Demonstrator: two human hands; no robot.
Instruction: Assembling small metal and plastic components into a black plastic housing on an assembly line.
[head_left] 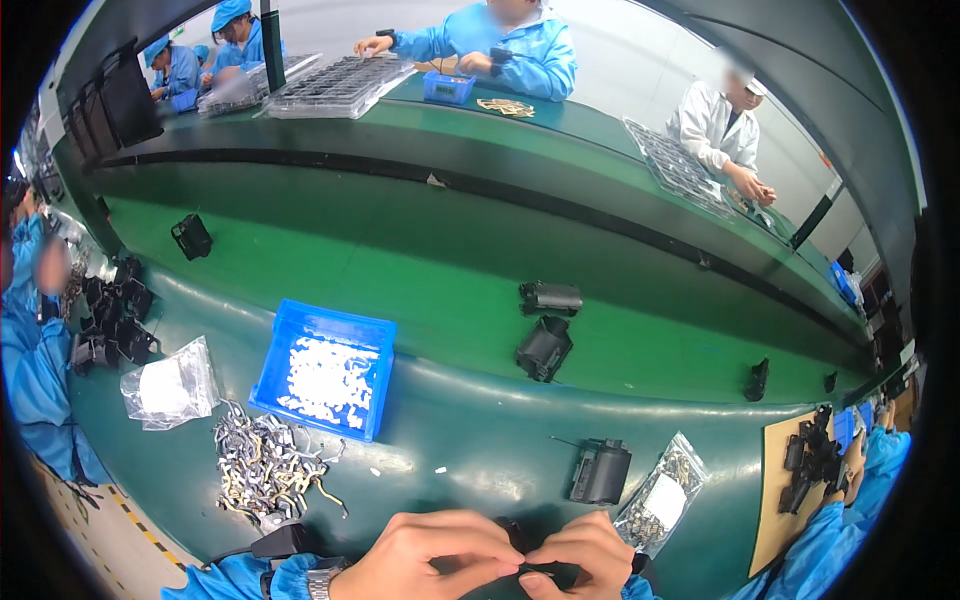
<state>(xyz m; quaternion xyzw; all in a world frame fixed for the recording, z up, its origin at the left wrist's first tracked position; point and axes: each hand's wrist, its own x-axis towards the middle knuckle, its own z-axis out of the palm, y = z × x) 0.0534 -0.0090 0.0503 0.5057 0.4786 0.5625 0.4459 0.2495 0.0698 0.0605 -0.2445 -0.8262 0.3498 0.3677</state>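
Observation:
At the near edge of the table, my left hand [430, 552] and my right hand [588, 550] meet, fingertips pinched together. Whatever they hold is mostly hidden; only a dark bit shows between and behind the fingers. A black plastic housing [601, 471] with a thin wire sticking out sits just beyond my right hand. Beside it lies a clear bag [664, 500] of small metallic parts with a white label. Beyond my left hand is a tangled heap of short wire leads [262, 462]. A blue bin [384, 385] of small white pieces stands behind the heap.
Another clear bag [172, 388] and piled black housings [112, 312] lie at left. More housings [545, 347] rest on the green belt [420, 290] across the table. Co-workers in blue sit at both sides. Others work beyond a raised ledge [560, 190] with clear trays [335, 88].

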